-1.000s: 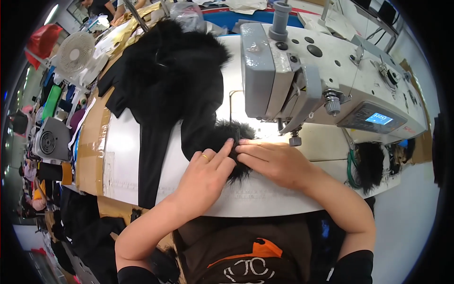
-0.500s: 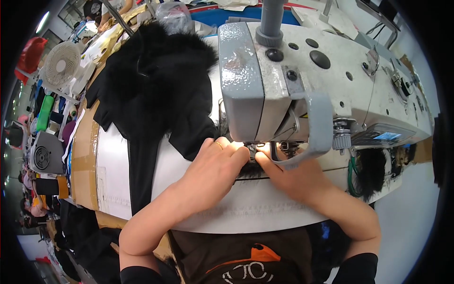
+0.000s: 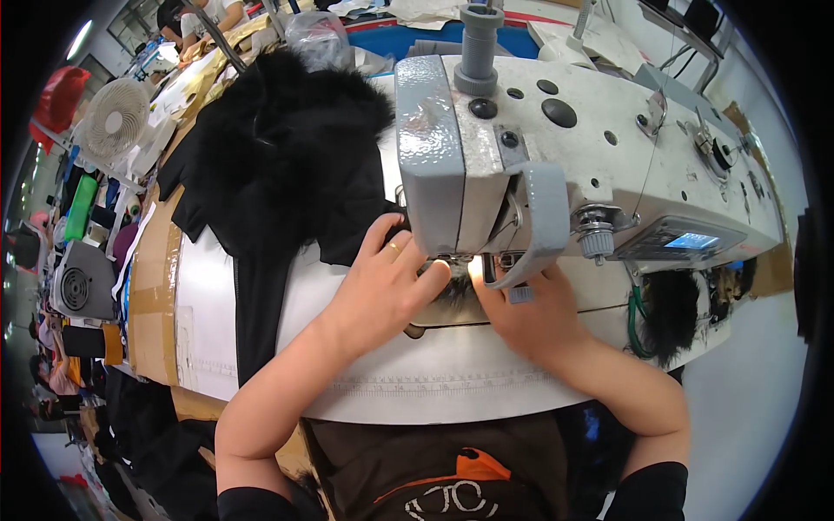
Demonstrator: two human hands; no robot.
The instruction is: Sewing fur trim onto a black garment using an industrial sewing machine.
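At the sewing machine (image 3: 434,148), my left hand (image 3: 378,286) lies spread with bent fingers on the black fabric and fur left of the needle, its thumb tip beside the lit presser foot (image 3: 493,269). My right hand (image 3: 530,317) rests right of the foot, thumb against the fur strip (image 3: 460,293); its other fingers are partly hidden behind the machine, so their grip is unclear. The large black fur-trimmed garment (image 3: 261,165) lies on the left of the white work table (image 3: 452,395), with a long strip hanging toward the front edge.
Left are a white fan (image 3: 115,122), a grey vented box (image 3: 76,278) and cluttered cloth. Right, green-handled scissors (image 3: 637,326) lie by black fur scraps (image 3: 671,313). A plastic bag (image 3: 317,39) and people at work (image 3: 213,22) are at the back.
Both hands and the fur have gone forward under the machine head from in front of it. My left hand has since shifted up and left, its fingers spreading.
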